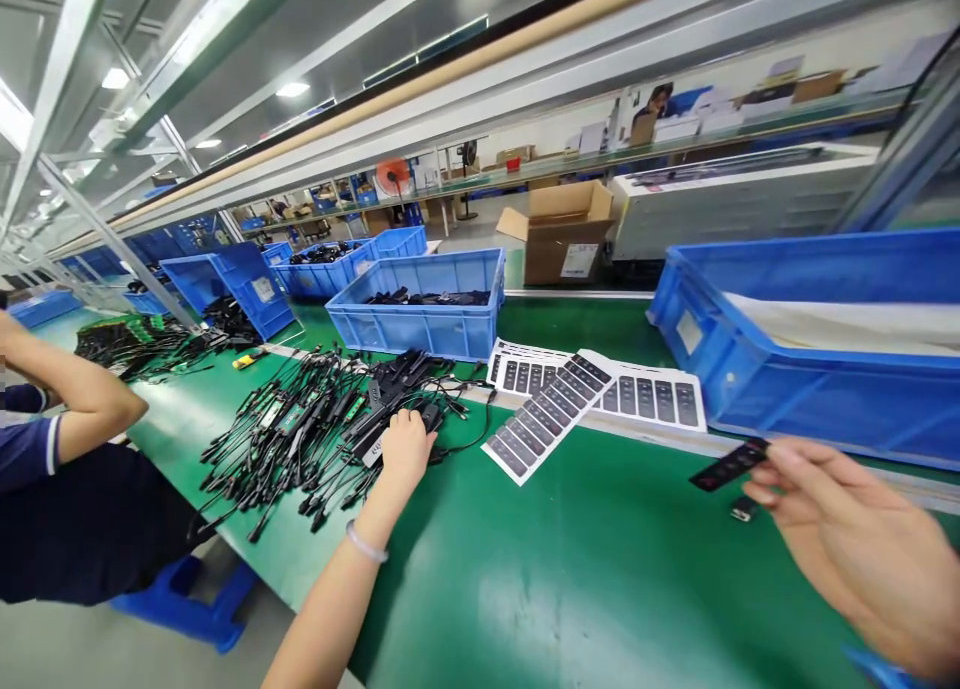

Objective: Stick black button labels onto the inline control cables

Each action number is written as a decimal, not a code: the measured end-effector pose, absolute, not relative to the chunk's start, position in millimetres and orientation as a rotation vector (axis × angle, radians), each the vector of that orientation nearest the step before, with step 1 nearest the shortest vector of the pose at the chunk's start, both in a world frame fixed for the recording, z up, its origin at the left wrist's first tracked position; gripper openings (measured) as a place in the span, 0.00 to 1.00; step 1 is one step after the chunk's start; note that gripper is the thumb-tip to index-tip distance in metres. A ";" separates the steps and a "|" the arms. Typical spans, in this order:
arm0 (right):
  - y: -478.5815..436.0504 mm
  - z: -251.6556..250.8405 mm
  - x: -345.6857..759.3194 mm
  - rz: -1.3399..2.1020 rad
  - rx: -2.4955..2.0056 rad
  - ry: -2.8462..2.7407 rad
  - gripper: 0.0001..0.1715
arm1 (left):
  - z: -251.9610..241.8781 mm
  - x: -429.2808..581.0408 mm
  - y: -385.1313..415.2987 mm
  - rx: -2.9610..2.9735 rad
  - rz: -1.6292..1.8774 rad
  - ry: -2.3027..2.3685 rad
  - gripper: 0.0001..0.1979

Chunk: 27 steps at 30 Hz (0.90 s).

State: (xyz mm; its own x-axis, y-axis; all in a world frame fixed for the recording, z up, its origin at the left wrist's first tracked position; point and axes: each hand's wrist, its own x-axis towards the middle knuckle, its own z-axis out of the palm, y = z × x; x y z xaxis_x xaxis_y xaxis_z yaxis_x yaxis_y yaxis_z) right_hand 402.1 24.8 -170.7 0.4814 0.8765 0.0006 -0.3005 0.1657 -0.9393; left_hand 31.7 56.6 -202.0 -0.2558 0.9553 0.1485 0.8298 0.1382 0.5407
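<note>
My left hand (407, 449) reaches into a heap of black cable assemblies (300, 419), its fingers closed around a small black plastic case (430, 418). The fingertips are partly hidden. At the right, my right hand (847, 539) pinches one end of a black rectangular label (729, 465) between thumb and finger. Just under that label a small metal-tipped connector (743, 510) shows by the fingers; I cannot tell whether they hold it. Between my hands lies a white sheet of dark labels (550, 414), angled across other label sheets (652, 397).
A blue crate (420, 334) of black parts stands behind the heap. Another large blue crate (825, 399) with white sheets inside is at the right. An open cardboard box (562, 234) stands beyond the bench. A co-worker's arm (82, 389) is at the left, near a blue stool (187, 609).
</note>
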 end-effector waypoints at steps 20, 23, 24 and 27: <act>15.1 -135.8 325.4 1.109 -0.862 -0.973 0.20 | -127.5 102.3 9.1 0.535 1.637 0.516 0.13; 7.8 -131.9 324.6 1.132 -0.843 -0.991 0.17 | -138.8 127.0 -14.4 0.685 1.380 0.552 0.33; 5.0 -130.7 324.5 1.139 -0.839 -0.996 0.17 | -143.9 133.0 -20.2 0.720 1.302 0.554 0.38; -2.6 -129.1 322.5 1.168 -0.833 -1.042 0.16 | -160.5 144.0 -31.1 0.804 1.137 0.537 0.45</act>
State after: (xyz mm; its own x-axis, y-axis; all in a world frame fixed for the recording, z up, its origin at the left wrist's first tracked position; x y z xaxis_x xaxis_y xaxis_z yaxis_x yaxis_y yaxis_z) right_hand 322.5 -2.6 -129.1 0.0640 0.9769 0.2039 -0.3138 0.2137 -0.9251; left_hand 144.0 -31.1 -160.5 0.3453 0.9383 0.0194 -0.5809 0.1974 0.7897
